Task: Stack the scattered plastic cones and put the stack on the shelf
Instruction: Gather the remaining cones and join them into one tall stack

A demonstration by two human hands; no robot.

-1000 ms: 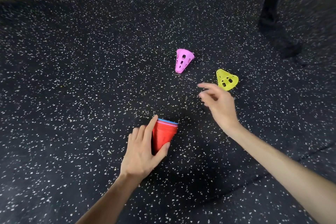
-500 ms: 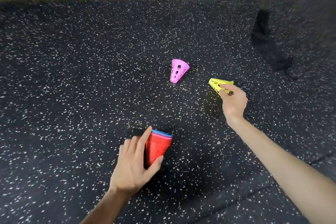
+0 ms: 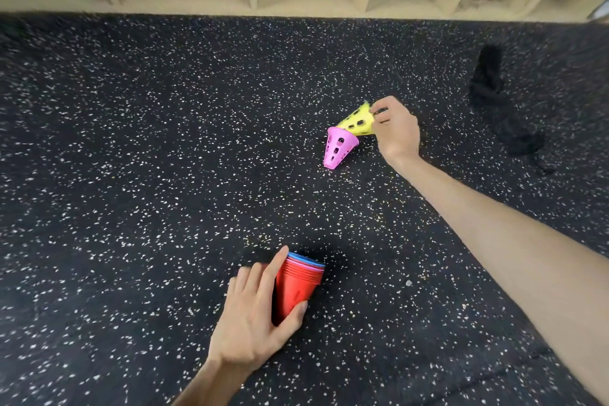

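Yellow cone (image 3: 357, 120) narrow end hidden inside right hand (image 3: 397, 132).

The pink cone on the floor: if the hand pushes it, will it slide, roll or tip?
The pink cone lies on its side, so it would probably roll in a curve around its narrow tip. Its perforated thin plastic wall suggests that it is light. The rubbery-looking floor likely resists sliding.

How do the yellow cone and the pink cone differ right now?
The yellow cone is pinched in the right hand; the pink cone lies on the floor, ungripped. Yellow's narrow end points into pink's wide mouth; pink's tip points toward the camera. Both are perforated plastic.
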